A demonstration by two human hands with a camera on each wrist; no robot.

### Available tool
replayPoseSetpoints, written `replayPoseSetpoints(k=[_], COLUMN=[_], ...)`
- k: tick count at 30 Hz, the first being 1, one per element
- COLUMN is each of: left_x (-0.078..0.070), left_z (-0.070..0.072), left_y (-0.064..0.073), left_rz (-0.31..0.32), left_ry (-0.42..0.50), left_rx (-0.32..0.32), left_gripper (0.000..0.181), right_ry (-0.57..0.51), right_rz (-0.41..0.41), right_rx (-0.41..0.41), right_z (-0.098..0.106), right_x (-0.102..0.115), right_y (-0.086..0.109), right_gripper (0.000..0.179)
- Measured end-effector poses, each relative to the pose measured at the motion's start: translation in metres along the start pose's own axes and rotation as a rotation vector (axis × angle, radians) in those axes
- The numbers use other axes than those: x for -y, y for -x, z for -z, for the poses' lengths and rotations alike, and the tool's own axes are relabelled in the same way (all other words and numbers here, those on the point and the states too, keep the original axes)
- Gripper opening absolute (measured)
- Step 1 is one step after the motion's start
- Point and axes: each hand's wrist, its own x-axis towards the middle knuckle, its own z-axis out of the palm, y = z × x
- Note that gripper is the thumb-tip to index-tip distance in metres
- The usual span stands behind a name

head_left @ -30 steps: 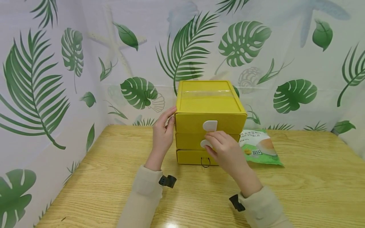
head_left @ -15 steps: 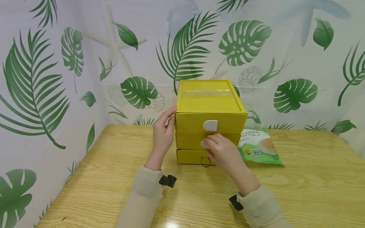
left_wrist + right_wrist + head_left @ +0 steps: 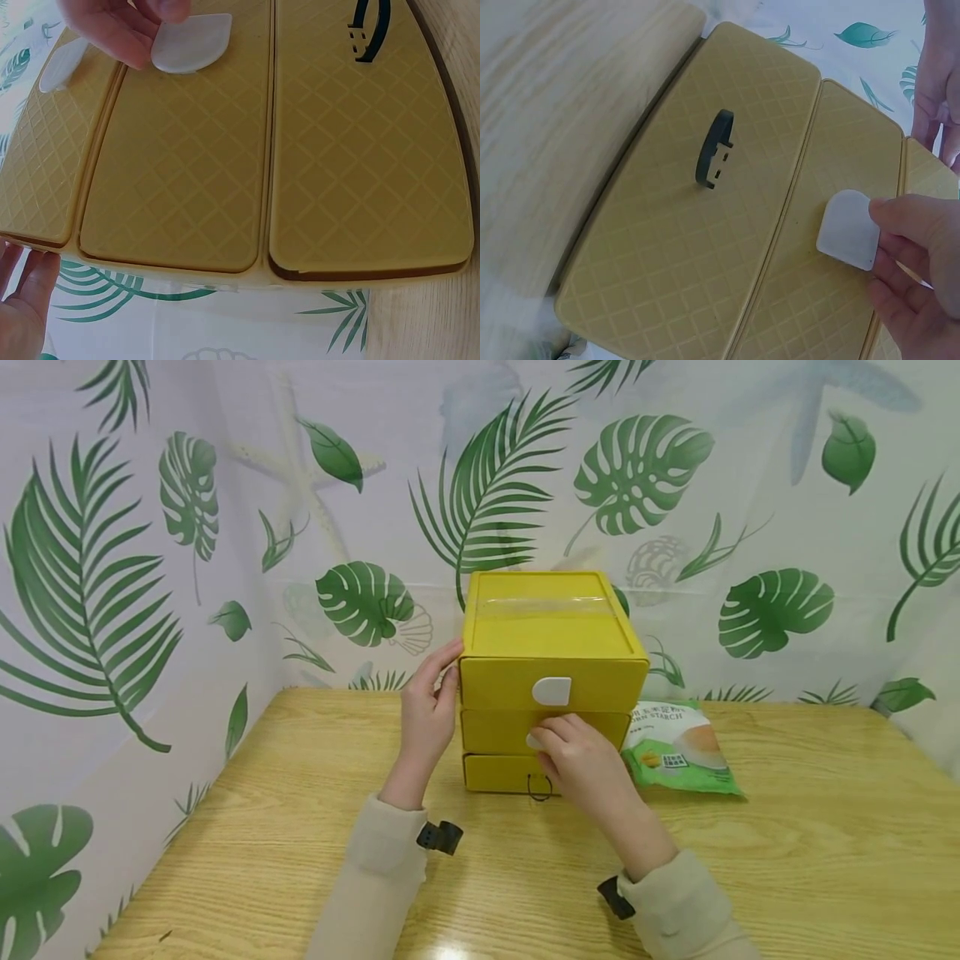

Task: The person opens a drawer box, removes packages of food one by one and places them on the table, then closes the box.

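A yellow box with three stacked drawers (image 3: 555, 635) stands on the table, all drawer fronts flush. White rounded pull tabs are fixed to the top and middle drawers; the top tab (image 3: 552, 691) is untouched. With thumb and fingers, my right hand (image 3: 588, 768) pinches the edge of the middle pull tab (image 3: 846, 229). My left hand (image 3: 429, 718) rests against the box's left side near the top, fingers extended. The bottom drawer (image 3: 682, 247) carries a black loop handle (image 3: 707, 154), which hangs free.
A green and white bag of corn starch (image 3: 678, 747) lies right of the box, partly behind it. Clear tape (image 3: 551, 604) crosses the box top. A leaf-patterned cloth (image 3: 300, 527) hangs behind the wooden table (image 3: 300, 860).
My right hand has moved slightly down from just below the top tab, and its fingers have closed on the middle tab. The left hand and the box stay put.
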Motion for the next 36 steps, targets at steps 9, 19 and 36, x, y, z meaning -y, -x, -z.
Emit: replayPoseSetpoints(k=[9, 19, 36], left_x=[0.000, -0.001, -0.001], left_z=[0.001, 0.000, 0.000], left_y=[0.000, 0.000, 0.000], left_rz=[-0.007, -0.002, -0.017], left_ry=[-0.010, 0.006, -0.012], left_rx=[-0.005, -0.003, -0.004], left_gripper=[0.026, 0.026, 0.026], right_ry=[0.006, -0.022, -0.032], right_rz=[-0.025, -0.036, -0.024], right_rx=[0.016, -0.003, -0.010], right_z=[0.000, 0.002, 0.009], right_x=[0.004, 0.006, 0.014], right_y=[-0.001, -0.001, 0.000], right_gripper=[0.023, 0.018, 0.009])
